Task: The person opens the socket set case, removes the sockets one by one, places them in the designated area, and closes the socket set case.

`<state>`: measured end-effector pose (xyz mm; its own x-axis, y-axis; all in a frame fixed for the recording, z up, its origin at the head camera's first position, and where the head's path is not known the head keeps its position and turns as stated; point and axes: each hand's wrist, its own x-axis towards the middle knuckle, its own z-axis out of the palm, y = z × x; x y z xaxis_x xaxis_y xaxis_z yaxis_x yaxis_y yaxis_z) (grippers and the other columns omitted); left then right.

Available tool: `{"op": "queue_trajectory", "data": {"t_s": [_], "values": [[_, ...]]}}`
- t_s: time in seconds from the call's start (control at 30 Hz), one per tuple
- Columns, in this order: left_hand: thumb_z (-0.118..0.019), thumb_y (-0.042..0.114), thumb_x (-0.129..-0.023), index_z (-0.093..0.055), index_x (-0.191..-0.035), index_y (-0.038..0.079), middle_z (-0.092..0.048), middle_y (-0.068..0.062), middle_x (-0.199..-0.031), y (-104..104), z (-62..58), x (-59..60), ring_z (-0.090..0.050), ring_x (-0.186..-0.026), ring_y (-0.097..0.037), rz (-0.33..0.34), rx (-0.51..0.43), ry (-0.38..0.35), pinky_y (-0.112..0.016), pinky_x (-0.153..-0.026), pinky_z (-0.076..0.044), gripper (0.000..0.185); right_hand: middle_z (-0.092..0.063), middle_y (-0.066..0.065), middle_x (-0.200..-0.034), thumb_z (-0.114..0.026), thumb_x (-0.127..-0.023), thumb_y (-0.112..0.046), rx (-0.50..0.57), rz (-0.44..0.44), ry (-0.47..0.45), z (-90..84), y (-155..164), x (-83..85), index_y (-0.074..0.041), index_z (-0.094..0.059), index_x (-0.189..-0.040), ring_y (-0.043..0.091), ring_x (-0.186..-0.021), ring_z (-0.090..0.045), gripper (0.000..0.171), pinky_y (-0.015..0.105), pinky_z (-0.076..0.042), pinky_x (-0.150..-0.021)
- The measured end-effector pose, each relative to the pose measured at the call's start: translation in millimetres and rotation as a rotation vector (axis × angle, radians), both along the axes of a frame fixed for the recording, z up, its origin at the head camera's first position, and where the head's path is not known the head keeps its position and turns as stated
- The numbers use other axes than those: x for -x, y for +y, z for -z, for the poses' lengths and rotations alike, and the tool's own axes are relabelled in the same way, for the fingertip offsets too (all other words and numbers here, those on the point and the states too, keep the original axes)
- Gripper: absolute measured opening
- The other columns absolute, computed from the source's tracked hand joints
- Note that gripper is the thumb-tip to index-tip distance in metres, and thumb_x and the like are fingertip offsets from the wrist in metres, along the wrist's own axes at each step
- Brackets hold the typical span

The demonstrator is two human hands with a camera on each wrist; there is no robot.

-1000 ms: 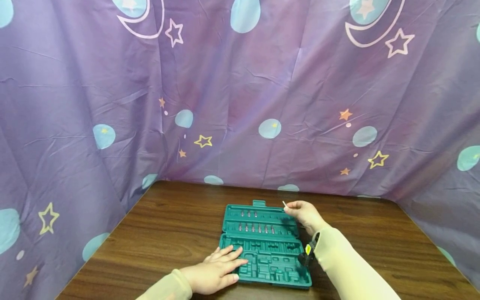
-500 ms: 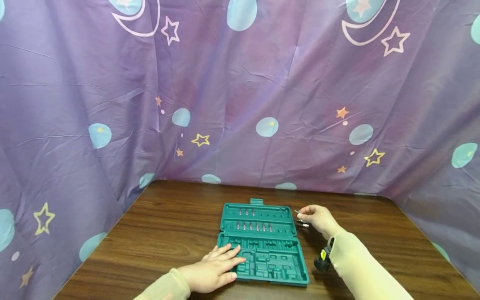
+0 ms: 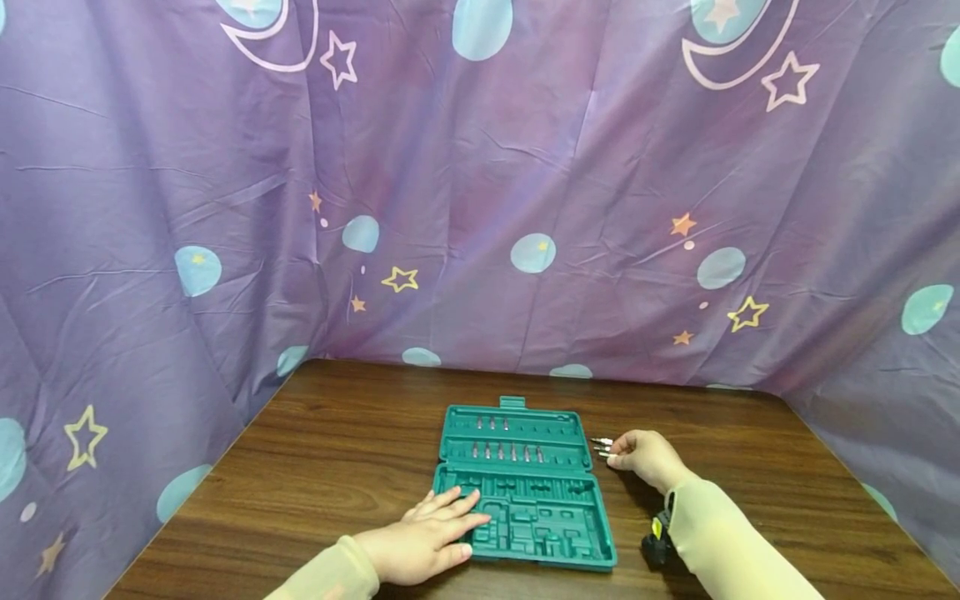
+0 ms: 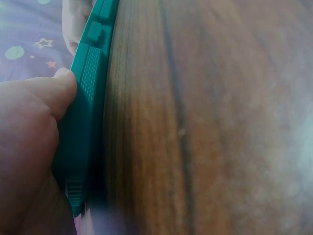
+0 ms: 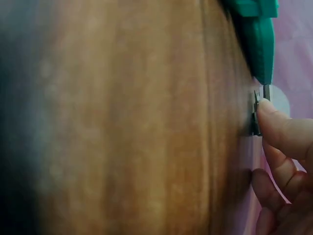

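Observation:
A green plastic bit case (image 3: 534, 557) lies unfolded on the table, with two rows of screwdriver bits (image 3: 507, 452) in its far half. My left hand (image 3: 420, 540) rests spread on the near half's left side. In the left wrist view its thumb (image 4: 63, 90) touches the case's side wall (image 4: 85, 107). Right of the case, my right hand (image 3: 647, 457) pinches a small metal screwdriver bit (image 5: 266, 92) between thumb and fingers, low over the table. Beside those fingertips more loose bits (image 3: 602, 441) lie on the wood, partly hidden by the hand in the right wrist view.
The dark wooden table (image 3: 337, 450) spreads out around the case. A purple curtain (image 3: 480, 167) with stars and moons hangs behind it and along both sides. The case's near half has moulded recesses (image 3: 562, 521).
My right hand has moved from above the case's far right corner, rightward and down to the table beside the loose bits, still pinching the bit. My left hand has stayed on the case.

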<state>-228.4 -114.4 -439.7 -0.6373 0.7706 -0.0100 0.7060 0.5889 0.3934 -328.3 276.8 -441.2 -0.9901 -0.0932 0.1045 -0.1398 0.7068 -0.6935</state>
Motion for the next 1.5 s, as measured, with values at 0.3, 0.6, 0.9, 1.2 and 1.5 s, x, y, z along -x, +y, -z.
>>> {"op": "queue_trajectory", "data": {"t_s": [0.3, 0.6, 0.9, 1.2, 1.5], "values": [[-0.035, 0.045, -0.103, -0.035, -0.150, 0.024, -0.020, -0.007, -0.159, -1, -1.0, -0.5, -0.014, -0.146, -0.032, -0.003, 0.003, -0.015, -0.061, -0.112, -0.016, 0.051, -0.063, 0.000, -0.075, -0.080, -0.075, -0.014, -0.133, 0.038, 0.019, -3.7, -3, -1.9, -0.008, -0.067, -0.078, 0.014, -0.070, -0.052, 0.015, 0.034, -0.040, -0.065], [-0.035, 0.045, -0.103, -0.035, -0.150, 0.025, -0.019, -0.007, -0.159, 0, -1.8, -0.4, -0.013, -0.146, -0.032, 0.002, 0.003, -0.027, -0.061, -0.112, -0.015, 0.051, -0.062, 0.001, -0.075, -0.080, -0.075, -0.011, -0.084, 0.055, -0.002, -1.7, -4, -1.5, -0.006, -0.066, -0.077, 0.015, -0.071, -0.051, 0.015, 0.032, -0.040, -0.067], [-0.035, 0.045, -0.103, -0.034, -0.151, 0.025, -0.018, -0.006, -0.160, 0, -2.2, 0.4, -0.012, -0.146, -0.032, -0.004, 0.013, -0.039, -0.060, -0.112, -0.015, 0.052, -0.059, 0.002, -0.073, -0.081, -0.074, -0.009, -0.027, 0.066, -0.001, 3.7, -2, 2.0, -0.002, -0.064, -0.083, 0.016, -0.068, -0.051, 0.021, 0.031, -0.041, -0.063], [-0.034, 0.046, -0.103, -0.034, -0.151, 0.025, -0.017, -0.005, -0.160, 0, -2.8, -0.5, -0.011, -0.146, -0.031, -0.005, 0.020, -0.035, -0.060, -0.112, -0.015, 0.052, -0.059, 0.003, -0.073, -0.082, -0.072, -0.007, 0.010, 0.070, 0.004, -0.7, -2, -0.5, 0.001, -0.062, -0.082, 0.015, -0.069, -0.051, 0.023, 0.030, -0.041, -0.063], [-0.034, 0.046, -0.103, -0.034, -0.151, 0.025, -0.018, -0.006, -0.160, 0, -3.4, -0.3, -0.012, -0.146, -0.031, -0.004, 0.024, -0.025, -0.060, -0.112, -0.015, 0.052, -0.060, 0.005, -0.077, -0.078, -0.078, -0.007, 0.089, 0.051, 0.004, -25.7, -17, 8.8, 0.005, -0.061, -0.090, 0.017, -0.070, -0.054, 0.024, 0.031, -0.044, -0.061]]}}
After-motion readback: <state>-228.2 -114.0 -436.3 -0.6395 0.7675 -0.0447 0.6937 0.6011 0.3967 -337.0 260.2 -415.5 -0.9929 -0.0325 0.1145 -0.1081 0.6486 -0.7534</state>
